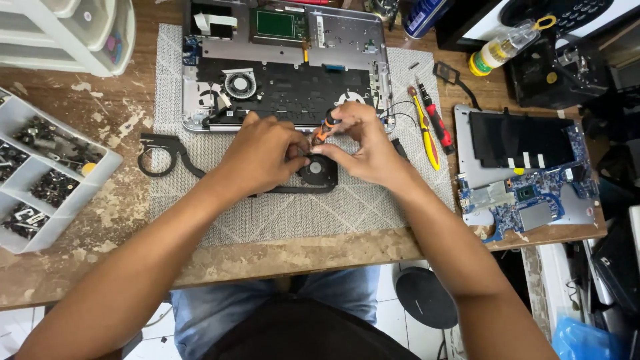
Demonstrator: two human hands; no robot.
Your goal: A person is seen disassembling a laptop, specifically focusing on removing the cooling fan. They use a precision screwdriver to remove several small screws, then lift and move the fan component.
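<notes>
My right hand (pixel 363 143) grips a small screwdriver (pixel 326 126) with an orange and black handle, its tip pointing down at a black cooling fan (pixel 317 171) on the grey mat. My left hand (pixel 263 157) rests on the fan's left side and steadies it, fingers curled over it. A black heat pipe assembly (pixel 163 155) runs left from the fan. Just behind my hands lies an opened laptop base (pixel 287 63) with a second fan and dark keyboard backing showing.
A grey woven mat (pixel 280 213) covers the worn wooden table. A divided grey tray of screws (pixel 40 173) sits at left. Yellow and red screwdrivers (pixel 430 130) lie at right. A blue motherboard on a laptop panel (pixel 523 180) lies far right. A glue bottle (pixel 503 47) is behind it.
</notes>
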